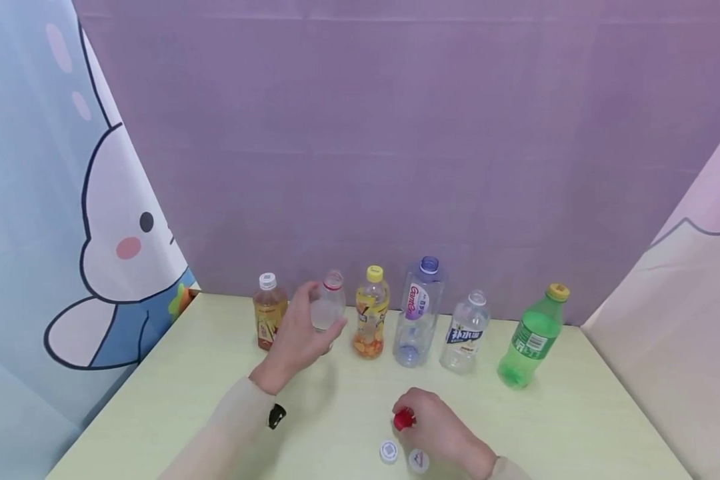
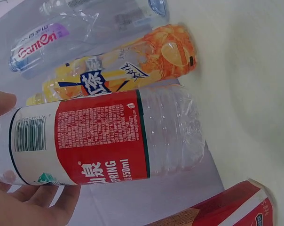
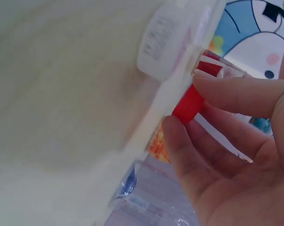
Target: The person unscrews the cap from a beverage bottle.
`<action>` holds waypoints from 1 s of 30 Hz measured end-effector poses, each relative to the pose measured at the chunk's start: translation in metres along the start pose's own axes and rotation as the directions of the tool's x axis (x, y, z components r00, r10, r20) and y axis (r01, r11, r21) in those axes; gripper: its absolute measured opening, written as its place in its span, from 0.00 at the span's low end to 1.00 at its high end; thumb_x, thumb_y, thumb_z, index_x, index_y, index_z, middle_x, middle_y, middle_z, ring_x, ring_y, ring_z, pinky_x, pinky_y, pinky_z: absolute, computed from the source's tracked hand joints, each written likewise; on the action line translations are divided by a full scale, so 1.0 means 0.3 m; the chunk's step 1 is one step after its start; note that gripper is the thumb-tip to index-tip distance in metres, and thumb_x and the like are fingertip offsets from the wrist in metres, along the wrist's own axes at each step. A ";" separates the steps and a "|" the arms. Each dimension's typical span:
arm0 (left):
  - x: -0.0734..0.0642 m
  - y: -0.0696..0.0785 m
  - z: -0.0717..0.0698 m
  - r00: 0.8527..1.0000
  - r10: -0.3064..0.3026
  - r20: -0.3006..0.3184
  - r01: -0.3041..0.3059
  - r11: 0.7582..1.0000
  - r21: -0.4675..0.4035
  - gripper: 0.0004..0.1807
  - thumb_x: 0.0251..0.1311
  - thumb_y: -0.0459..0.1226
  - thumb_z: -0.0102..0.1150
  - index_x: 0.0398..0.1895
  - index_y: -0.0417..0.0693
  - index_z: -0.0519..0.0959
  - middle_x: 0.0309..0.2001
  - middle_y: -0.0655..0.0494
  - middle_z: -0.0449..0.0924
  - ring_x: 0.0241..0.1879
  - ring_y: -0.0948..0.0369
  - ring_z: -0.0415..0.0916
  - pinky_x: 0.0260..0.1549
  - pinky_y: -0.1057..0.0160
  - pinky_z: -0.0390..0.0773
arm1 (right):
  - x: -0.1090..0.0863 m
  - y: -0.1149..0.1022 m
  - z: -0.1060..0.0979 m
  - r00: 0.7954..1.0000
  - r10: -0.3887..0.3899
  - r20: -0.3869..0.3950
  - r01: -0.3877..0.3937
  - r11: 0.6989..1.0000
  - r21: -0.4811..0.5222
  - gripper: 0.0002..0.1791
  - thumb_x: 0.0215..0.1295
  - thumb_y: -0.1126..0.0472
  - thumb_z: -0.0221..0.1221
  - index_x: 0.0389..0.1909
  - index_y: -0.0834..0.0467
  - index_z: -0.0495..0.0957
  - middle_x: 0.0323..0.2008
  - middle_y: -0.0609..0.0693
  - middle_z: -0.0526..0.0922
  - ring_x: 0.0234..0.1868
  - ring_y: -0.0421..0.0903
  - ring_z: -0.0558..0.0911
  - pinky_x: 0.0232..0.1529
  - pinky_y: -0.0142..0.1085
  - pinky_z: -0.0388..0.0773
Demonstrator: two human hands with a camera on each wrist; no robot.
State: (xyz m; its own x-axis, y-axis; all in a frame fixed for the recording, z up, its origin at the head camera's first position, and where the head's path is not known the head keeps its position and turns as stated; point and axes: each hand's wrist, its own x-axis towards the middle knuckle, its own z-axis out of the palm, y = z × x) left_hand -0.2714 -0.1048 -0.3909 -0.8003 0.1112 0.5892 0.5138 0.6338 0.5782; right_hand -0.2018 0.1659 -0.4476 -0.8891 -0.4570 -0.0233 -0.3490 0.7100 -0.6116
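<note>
My left hand holds a clear water bottle with no cap, a red ring round its neck. In the left wrist view, thumb and fingers lie on either side of this bottle, whose red and white label faces the camera. My right hand pinches a red bottle cap between thumb and fingertip, low over the table's front. The right wrist view shows the red cap in that pinch. Near this hand two white caps, one on the left and another, lie on the table.
Along the back of the table stand a tea bottle with a white cap, a yellow-capped bottle, a tall uncapped bottle, a small clear bottle and a green bottle. A purple curtain hangs behind.
</note>
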 end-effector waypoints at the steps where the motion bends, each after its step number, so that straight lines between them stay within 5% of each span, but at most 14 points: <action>1: 0.006 -0.001 0.000 1.000 -0.013 0.004 0.013 1.000 -0.003 0.42 0.58 0.46 0.73 0.68 0.39 0.62 0.58 0.40 0.73 0.56 0.47 0.75 0.54 0.46 0.80 | 0.001 -0.001 0.004 1.000 0.008 0.009 -0.008 1.000 -0.007 0.13 0.55 0.70 0.70 0.42 0.59 0.85 0.35 0.42 0.79 0.37 0.41 0.78 0.44 0.42 0.82; 8: 0.025 -0.011 -0.001 0.995 -0.096 0.029 0.096 0.995 -0.006 0.43 0.59 0.48 0.72 0.70 0.41 0.60 0.60 0.41 0.72 0.55 0.46 0.74 0.53 0.44 0.81 | 0.004 0.003 0.030 0.999 0.011 0.045 -0.007 0.997 -0.081 0.13 0.54 0.70 0.71 0.40 0.55 0.85 0.35 0.40 0.77 0.39 0.40 0.78 0.46 0.42 0.82; 20: 0.056 -0.045 0.015 0.987 -0.154 0.053 0.155 0.988 -0.020 0.44 0.60 0.49 0.70 0.72 0.42 0.58 0.61 0.40 0.71 0.55 0.45 0.75 0.54 0.43 0.80 | 0.000 0.013 0.038 0.998 0.021 0.062 -0.014 0.994 -0.106 0.14 0.55 0.70 0.71 0.40 0.52 0.85 0.35 0.39 0.76 0.39 0.40 0.76 0.45 0.41 0.83; 30: 0.072 -0.060 0.030 0.942 -0.319 0.110 0.328 0.941 -0.082 0.47 0.61 0.51 0.68 0.74 0.45 0.52 0.67 0.38 0.66 0.61 0.42 0.71 0.56 0.38 0.77 | -0.006 0.007 0.034 0.998 -0.005 0.055 0.011 0.993 -0.117 0.13 0.55 0.68 0.71 0.41 0.53 0.85 0.36 0.39 0.77 0.39 0.38 0.76 0.46 0.40 0.83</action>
State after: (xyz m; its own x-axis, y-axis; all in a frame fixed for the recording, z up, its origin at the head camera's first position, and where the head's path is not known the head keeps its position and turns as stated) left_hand -0.3008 -0.1068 -0.3935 -0.9510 -0.0134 0.3088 0.2464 0.5702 0.7837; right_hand -0.1981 0.1628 -0.4569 -0.8699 -0.4891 -0.0637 -0.3911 0.7627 -0.5151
